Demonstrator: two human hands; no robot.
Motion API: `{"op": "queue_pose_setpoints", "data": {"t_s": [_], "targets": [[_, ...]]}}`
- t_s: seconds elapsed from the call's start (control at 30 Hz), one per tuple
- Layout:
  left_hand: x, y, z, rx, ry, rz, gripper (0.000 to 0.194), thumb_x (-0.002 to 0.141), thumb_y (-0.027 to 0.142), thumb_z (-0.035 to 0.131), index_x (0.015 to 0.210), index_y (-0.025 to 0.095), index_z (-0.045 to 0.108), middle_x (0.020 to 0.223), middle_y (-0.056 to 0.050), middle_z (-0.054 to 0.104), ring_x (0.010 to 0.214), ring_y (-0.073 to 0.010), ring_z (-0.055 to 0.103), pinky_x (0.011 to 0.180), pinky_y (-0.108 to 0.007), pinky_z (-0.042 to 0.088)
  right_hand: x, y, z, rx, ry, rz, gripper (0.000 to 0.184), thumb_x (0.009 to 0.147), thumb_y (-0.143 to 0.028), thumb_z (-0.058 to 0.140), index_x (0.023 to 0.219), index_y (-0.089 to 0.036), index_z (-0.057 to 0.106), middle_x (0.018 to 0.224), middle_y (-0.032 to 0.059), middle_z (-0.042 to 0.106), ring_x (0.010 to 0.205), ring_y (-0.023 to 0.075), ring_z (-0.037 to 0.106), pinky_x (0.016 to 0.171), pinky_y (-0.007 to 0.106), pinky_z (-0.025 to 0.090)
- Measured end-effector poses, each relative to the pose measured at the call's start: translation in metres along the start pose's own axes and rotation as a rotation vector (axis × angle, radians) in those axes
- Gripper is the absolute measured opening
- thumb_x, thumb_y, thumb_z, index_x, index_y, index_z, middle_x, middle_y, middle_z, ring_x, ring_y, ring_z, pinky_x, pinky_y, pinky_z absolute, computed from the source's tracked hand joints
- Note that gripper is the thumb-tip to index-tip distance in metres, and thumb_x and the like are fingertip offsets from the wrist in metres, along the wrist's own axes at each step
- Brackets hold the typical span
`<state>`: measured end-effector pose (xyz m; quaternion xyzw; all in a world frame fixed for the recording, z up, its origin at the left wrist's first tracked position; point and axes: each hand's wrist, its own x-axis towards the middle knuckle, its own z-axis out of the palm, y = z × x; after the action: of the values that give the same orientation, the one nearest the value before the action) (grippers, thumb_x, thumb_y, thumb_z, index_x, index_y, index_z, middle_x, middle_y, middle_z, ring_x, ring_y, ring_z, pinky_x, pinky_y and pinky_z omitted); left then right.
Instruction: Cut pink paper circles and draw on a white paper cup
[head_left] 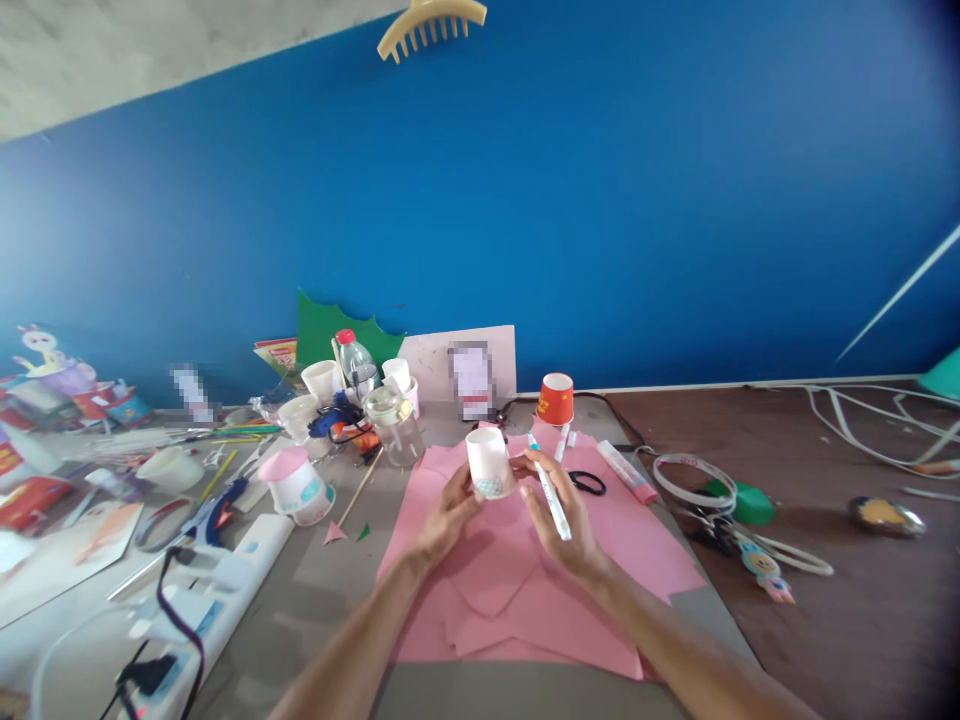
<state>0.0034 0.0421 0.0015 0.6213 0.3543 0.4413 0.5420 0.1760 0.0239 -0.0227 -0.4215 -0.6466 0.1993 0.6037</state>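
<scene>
A white paper cup (488, 455) is held upside down over the pink paper sheets (480, 590), with a bluish-green scale-like pattern drawn near its lower rim. My left hand (452, 508) grips the cup from its left side and below. In my right hand (566, 525) rests a white marker pen (551, 495), slanted between thumb and fingers. The fingertips of that hand reach toward the cup's right side; whether they touch it I cannot tell. Left of the paper stands another white cup (298, 490) with a pink cone top and blue drawing.
A red paper cup (556, 400), black-handled scissors (587, 483) and a glue tube (627, 471) lie beyond my right hand. A glass jar (396, 425), a bottle (356, 365) and a power strip (225, 600) are on the left. Cables (694, 480) lie at the right.
</scene>
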Motion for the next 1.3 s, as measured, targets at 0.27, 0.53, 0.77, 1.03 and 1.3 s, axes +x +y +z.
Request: {"op": "queue_pose_setpoints", "data": {"t_s": [0.27, 0.53, 0.77, 1.03, 1.3], "targets": [[0.001, -0.004, 0.001, 0.037, 0.03, -0.013, 0.069, 0.071, 0.054, 0.07, 0.124, 0.014, 0.051, 0.128, -0.017, 0.057, 0.116, -0.0323, 0.053, 0.095, -0.04, 0.044, 0.0, -0.003, 0.0, 0.022, -0.037, -0.01, 0.035, 0.092, -0.028, 0.048, 0.127, -0.023, 0.045, 0.117, 0.012, 0.061, 0.104, 0.0249, 0.062, 0.09, 0.043, 0.051], [0.003, -0.017, 0.0, -0.002, 0.101, -0.012, 0.069, 0.068, 0.051, 0.074, 0.12, 0.014, 0.05, 0.124, -0.017, 0.057, 0.114, -0.0315, 0.055, 0.091, -0.039, 0.047, -0.001, 0.003, 0.001, 0.073, -0.051, 0.005, 0.037, 0.093, -0.028, 0.048, 0.13, -0.024, 0.043, 0.114, 0.0105, 0.061, 0.101, 0.0238, 0.062, 0.089, 0.043, 0.052], [0.003, -0.018, 0.0, 0.001, 0.093, 0.001, 0.068, 0.068, 0.05, 0.075, 0.12, 0.014, 0.049, 0.124, -0.017, 0.057, 0.112, -0.0304, 0.056, 0.089, -0.038, 0.047, -0.001, 0.001, 0.0, 0.084, -0.05, -0.01, 0.037, 0.093, -0.029, 0.047, 0.13, -0.024, 0.044, 0.114, 0.0107, 0.062, 0.101, 0.024, 0.063, 0.088, 0.043, 0.052], [0.001, -0.009, -0.003, 0.066, 0.094, -0.049, 0.064, 0.072, 0.053, 0.07, 0.117, 0.012, 0.053, 0.118, -0.017, 0.059, 0.102, -0.0297, 0.06, 0.082, -0.036, 0.048, -0.001, -0.007, 0.0, 0.087, -0.009, 0.02, 0.034, 0.096, -0.03, 0.042, 0.128, -0.023, 0.046, 0.109, 0.0103, 0.064, 0.102, 0.0233, 0.062, 0.089, 0.042, 0.05], [0.001, -0.006, -0.005, 0.024, 0.101, -0.084, 0.064, 0.073, 0.052, 0.069, 0.121, 0.014, 0.051, 0.117, -0.014, 0.06, 0.099, -0.0283, 0.06, 0.081, -0.036, 0.048, 0.0, -0.012, -0.005, 0.088, 0.027, 0.028, 0.036, 0.097, -0.042, 0.036, 0.122, -0.025, 0.056, 0.11, 0.0077, 0.066, 0.102, 0.0237, 0.061, 0.089, 0.04, 0.05]]}}
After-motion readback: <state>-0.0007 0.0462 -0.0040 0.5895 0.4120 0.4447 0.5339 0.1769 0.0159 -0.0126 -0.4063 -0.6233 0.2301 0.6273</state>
